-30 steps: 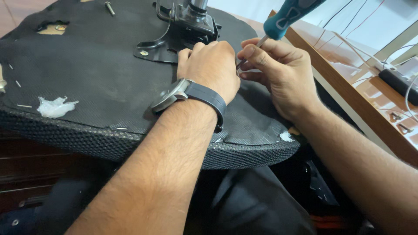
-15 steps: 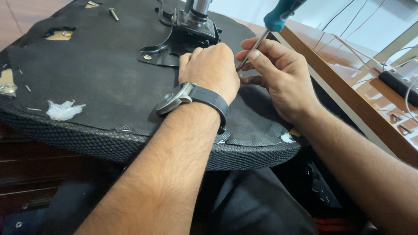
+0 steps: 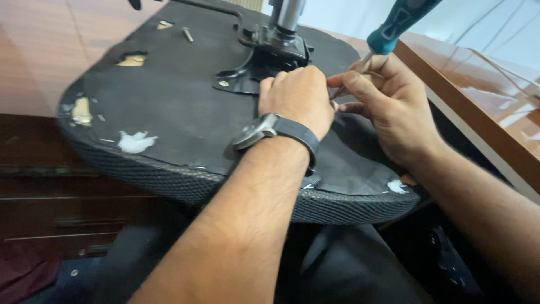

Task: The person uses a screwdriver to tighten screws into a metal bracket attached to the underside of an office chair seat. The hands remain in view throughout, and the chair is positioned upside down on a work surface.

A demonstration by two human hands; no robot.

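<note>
Dark wooden drawer fronts [image 3: 67, 208] low on the left, dark cloth bunched across the lap at the very bottom. Just above, upturned chair seat [image 3: 169, 112] filling the middle: black backing sheet over a mesh-edged rim, torn in spots, white foam showing through at the near left and near right edges, tan patches further up. Compared with half a second back, seat swung so more of its left side and top edge show, the loose screw [image 3: 188, 34] now well inside the view.

Left hand [image 3: 297, 98], wristwatch [image 3: 259, 130] and dark band on the wrist, curled into a fist and pressed down on the backing right beside the metal mounting plate [image 3: 264, 56]; nothing visibly gripped, fingertips hidden. Same spot on the seat as before.

Right hand [image 3: 388, 107] touching the left at the fingertips, pinching the thin steel shaft of a screwdriver [image 3: 394, 25], teal handle sticking up toward the top edge. Tip hidden between the two hands. Handle now leaning further right than a moment ago.

Beyond, chrome gas column [image 3: 287, 14] rising from the plate. Far right, glossy brown counter [image 3: 478, 95] running off along the edge.
</note>
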